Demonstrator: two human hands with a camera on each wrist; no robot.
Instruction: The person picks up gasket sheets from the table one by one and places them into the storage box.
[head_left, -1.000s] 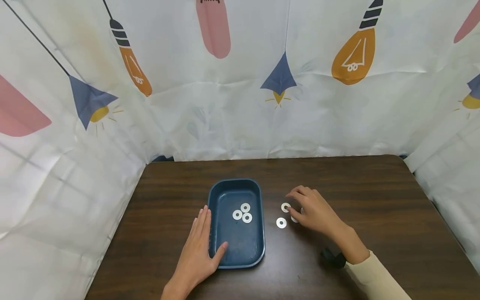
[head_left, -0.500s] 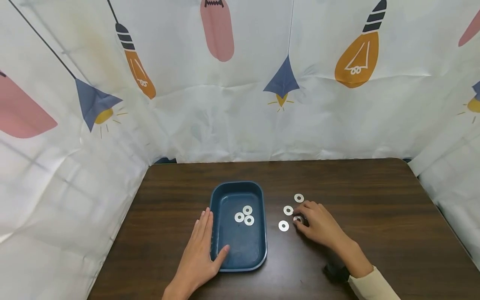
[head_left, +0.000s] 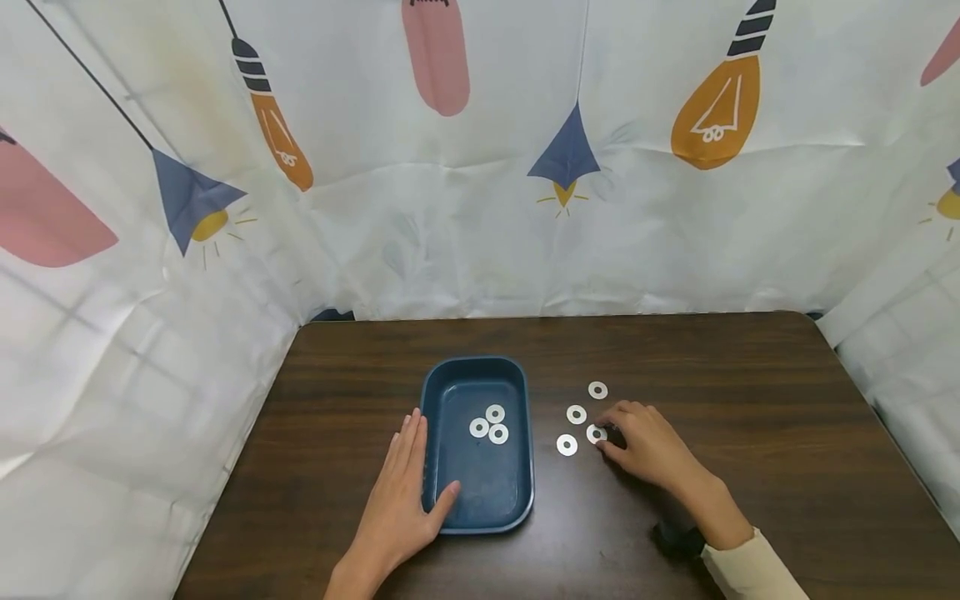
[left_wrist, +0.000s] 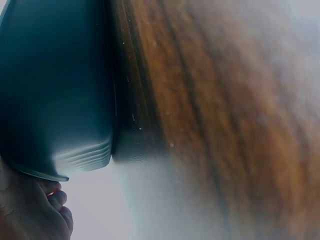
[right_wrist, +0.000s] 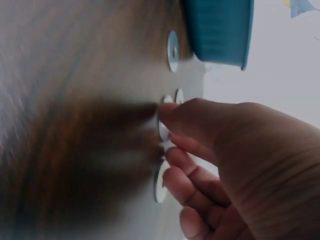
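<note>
My left hand point(head_left: 401, 500) lies along the left wall of the blue tray point(head_left: 480, 502), fingers straight against its outside and thumb over the near left corner. Inside the tray three flat pale washers point(head_left: 479, 427) lie close together. To the tray's right, several more washers point(head_left: 567, 445) lie on the brown table. My right hand point(head_left: 652, 446) is bent over the nearest-right washer point(head_left: 595, 434), thumb and forefinger at its edges. In the right wrist view the thumb covers part of that washer point(right_wrist: 163, 131), and another washer point(right_wrist: 160, 182) shows beside the curled fingers.
The dark wood table point(head_left: 360, 375) ends at a pale curtain point(head_left: 465, 242) printed with lamps and bulbs behind and at both sides. A small black object point(head_left: 677, 538) sits under the right wrist by the cream sleeve point(head_left: 750, 567).
My right hand has come down from above the far washers toward me, to one washer, and drawn slightly right. The left hand and the tray keep their places.
</note>
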